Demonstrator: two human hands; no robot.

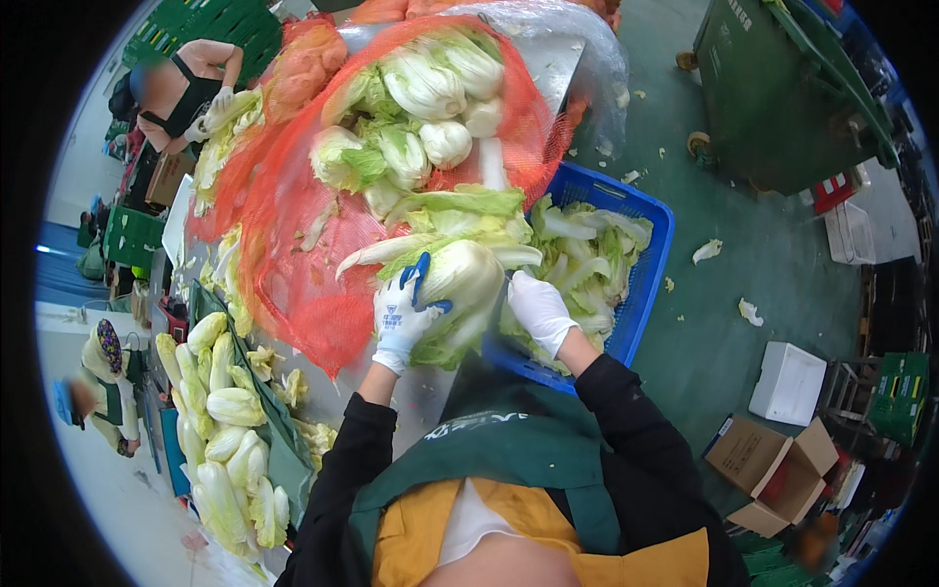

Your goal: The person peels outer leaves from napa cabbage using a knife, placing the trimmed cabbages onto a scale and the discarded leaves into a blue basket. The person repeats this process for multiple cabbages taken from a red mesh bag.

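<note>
A large napa cabbage lies on its side at the table's near edge, leaves loose around it. My left hand, in a white glove with blue fingertips, rests against its left side with thumb and fingers spread. At its right end is my right hand in a thin white glove, fingers curled around something thin, perhaps a small knife; most of it is hidden. Beyond the cabbage, an opened red mesh sack holds several more napa cabbages. A blue plastic crate of cut leaves stands at the right.
Smaller trimmed cabbages lie beside a green sheet at the left. A co-worker handles leaves at the upper left; two more people are farther left. A green wheeled bin, a white foam box and an open carton stand right.
</note>
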